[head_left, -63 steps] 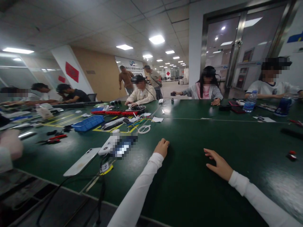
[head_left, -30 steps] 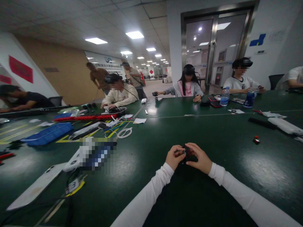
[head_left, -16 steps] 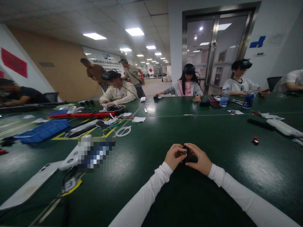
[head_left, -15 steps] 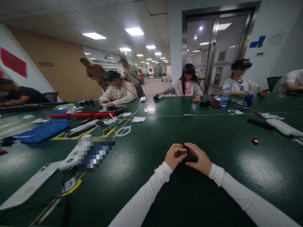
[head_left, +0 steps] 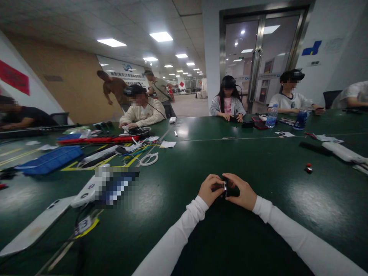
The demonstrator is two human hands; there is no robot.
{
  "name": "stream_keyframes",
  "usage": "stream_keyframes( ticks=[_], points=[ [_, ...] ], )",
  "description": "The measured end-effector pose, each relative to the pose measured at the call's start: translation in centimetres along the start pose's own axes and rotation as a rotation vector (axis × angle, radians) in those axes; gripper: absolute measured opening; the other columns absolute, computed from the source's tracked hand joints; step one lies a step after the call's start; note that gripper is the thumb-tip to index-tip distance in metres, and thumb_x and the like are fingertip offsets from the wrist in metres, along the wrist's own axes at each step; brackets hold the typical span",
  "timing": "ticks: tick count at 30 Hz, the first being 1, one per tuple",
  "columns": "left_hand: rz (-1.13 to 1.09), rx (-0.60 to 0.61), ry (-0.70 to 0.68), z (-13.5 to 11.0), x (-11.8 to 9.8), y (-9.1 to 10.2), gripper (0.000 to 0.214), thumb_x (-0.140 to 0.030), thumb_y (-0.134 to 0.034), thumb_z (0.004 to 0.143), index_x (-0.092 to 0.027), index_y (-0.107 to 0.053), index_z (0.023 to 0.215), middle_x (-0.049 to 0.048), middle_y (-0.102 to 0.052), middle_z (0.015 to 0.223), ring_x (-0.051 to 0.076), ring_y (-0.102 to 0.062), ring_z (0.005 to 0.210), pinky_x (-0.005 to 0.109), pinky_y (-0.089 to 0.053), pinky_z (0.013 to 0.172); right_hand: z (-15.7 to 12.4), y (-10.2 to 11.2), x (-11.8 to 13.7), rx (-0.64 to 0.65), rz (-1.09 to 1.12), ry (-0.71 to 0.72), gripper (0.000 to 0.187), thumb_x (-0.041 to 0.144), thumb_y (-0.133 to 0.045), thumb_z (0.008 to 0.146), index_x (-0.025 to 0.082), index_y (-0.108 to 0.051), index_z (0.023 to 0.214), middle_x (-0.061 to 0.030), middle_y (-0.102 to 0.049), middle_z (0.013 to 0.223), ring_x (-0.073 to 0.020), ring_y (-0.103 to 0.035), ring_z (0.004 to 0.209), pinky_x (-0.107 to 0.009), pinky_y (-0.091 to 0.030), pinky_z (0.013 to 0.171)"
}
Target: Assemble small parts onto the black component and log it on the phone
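Between my two hands, just above the green table (head_left: pixel 184 214), is a small dark object with a shiny silvery edge (head_left: pixel 225 188). It stands upright, and its kind cannot be made out. My left hand (head_left: pixel 210 190) is closed on its left side, thumb and fingertips pinching it. From the right, my right hand (head_left: pixel 242 191) curls round the same object, fingers over the top and thumb below. Part of the object is hidden by the fingers. A small red and black item (head_left: pixel 308 168) lies farther right on the table, apart from my hands.
At left are a white device (head_left: pixel 89 188), a blue tray (head_left: pixel 51 158), red strips (head_left: pixel 94 140) and a coiled white cable (head_left: pixel 149 159). A water bottle (head_left: pixel 271 117) and a blue container (head_left: pixel 300 119) stand far right. Several people sit around the table.
The small object has turned slightly in my fingers, showing more of its silvery edge. Across the table, a person's outspread arms have come together in front of them.
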State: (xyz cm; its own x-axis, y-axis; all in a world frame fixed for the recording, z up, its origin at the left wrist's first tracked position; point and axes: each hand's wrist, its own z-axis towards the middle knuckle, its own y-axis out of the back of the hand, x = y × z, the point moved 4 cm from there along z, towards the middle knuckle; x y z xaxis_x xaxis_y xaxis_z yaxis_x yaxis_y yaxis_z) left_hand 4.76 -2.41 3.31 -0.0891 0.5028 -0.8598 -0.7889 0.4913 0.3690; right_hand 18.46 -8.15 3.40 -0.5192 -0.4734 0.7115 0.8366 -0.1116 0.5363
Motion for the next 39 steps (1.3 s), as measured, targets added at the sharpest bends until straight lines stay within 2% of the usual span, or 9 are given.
stream_keyframes(
  ticks=[12, 20, 25, 31, 35, 39],
  points=[
    [0.049, 0.004, 0.03, 0.0, 0.0, 0.2, 0.018, -0.02, -0.058, 0.067, -0.018, -0.058, 0.085, 0.0052, -0.048, 0.095, 0.015, -0.05, 0.087, 0.028, -0.047, 0.067, 0.1, 0.0, -0.2, 0.003, 0.036, -0.03, 0.075, 0.02, -0.066, 0.057, 0.026, -0.031, 0.123, -0.0065, -0.041, 0.122, -0.0212, -0.051, 0.096, -0.035, -0.047, 0.075],
    [-0.009, -0.095, 0.1, 0.2, 0.8, 1.0, 0.019, -0.023, -0.06, 0.065, -0.016, -0.057, 0.083, 0.0041, -0.054, 0.086, 0.014, -0.052, 0.083, 0.029, -0.045, 0.07, 0.1, 0.0, -0.8, -0.004, 0.059, -0.057, 0.076, 0.018, -0.065, 0.058, 0.025, -0.027, 0.124, -0.0077, -0.04, 0.122, -0.0202, -0.052, 0.095, -0.036, -0.046, 0.078],
    [-0.127, -0.225, 0.147, 0.7, 1.9, 2.6, 0.024, -0.023, -0.064, 0.061, -0.013, -0.058, 0.082, 0.0017, -0.056, 0.075, 0.011, -0.053, 0.073, 0.028, -0.043, 0.073, -0.1, -0.1, -1.5, 0.02, 0.037, -0.119, 0.076, 0.02, -0.065, 0.06, 0.024, -0.025, 0.125, -0.0078, -0.039, 0.123, -0.0225, -0.047, 0.105, -0.041, -0.04, 0.088],
    [-0.395, -0.422, 0.304, 0.6, 3.8, 4.3, 0.031, -0.026, -0.068, 0.056, -0.015, -0.058, 0.084, 0.0015, -0.058, 0.075, 0.009, -0.053, 0.064, 0.022, -0.043, 0.058, -0.2, -0.5, -2.3, 0.101, -0.064, -0.175, 0.078, 0.031, -0.066, 0.059, 0.022, -0.026, 0.126, -0.0086, -0.041, 0.122, -0.0253, -0.039, 0.112, -0.045, -0.029, 0.095],
    [-0.616, -0.566, 0.353, 0.3, 3.9, 5.1, 0.034, -0.023, -0.07, 0.052, -0.019, -0.057, 0.083, -0.0001, -0.057, 0.079, 0.008, -0.053, 0.065, 0.019, -0.042, 0.055, -0.1, -0.8, -2.6, 0.162, -0.123, -0.194, 0.078, 0.036, -0.066, 0.059, 0.02, -0.028, 0.125, -0.0091, -0.042, 0.122, -0.026, -0.036, 0.114, -0.045, -0.025, 0.097],
    [-0.768, -0.711, 0.38, 0.1, 3.8, 6.2, 0.036, -0.02, -0.071, 0.05, -0.021, -0.057, 0.082, -0.0003, -0.057, 0.083, 0.009, -0.054, 0.067, 0.019, -0.041, 0.054, -0.2, -0.6, -2.3, 0.21, -0.135, -0.233, 0.077, 0.041, -0.064, 0.061, 0.022, -0.027, 0.125, -0.008, -0.04, 0.123, -0.0256, -0.036, 0.114, -0.044, -0.026, 0.096]
  ],
)
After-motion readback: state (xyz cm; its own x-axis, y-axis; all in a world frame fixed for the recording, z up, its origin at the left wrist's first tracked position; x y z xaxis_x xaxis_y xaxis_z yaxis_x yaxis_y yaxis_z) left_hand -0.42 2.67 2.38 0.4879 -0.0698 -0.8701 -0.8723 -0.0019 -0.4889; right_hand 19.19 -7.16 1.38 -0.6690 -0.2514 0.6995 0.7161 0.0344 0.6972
